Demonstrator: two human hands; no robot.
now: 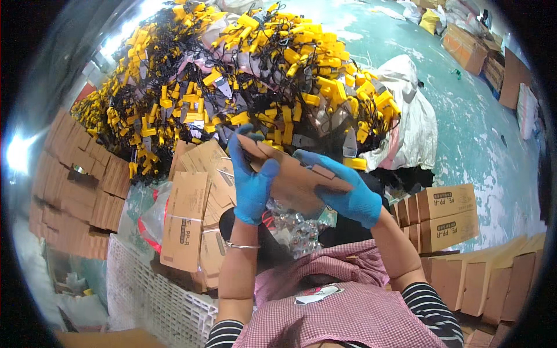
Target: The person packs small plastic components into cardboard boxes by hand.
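Between my hands is a small brown cardboard box (296,182), tilted, with flaps standing up along its upper edge. My left hand (253,182), in a blue knitted glove, grips its left side, with the thumb on the near face and the fingers reaching up to a flap. Wrapped round the right end is my right hand (352,191), gloved alike, its fingers along the top edge by a raised flap. Whatever may be inside the box is hidden. Below it, shiny metal parts (299,232) lie in what looks like clear plastic, near my lap.
Ahead rises a large heap of yellow-and-grey plug-like tools with black cords (174,110). Flat cartons (184,229) lie at my left beside a white plastic crate (156,296). Closed cartons (447,217) stand at right; a white sack (412,122) rests behind them.
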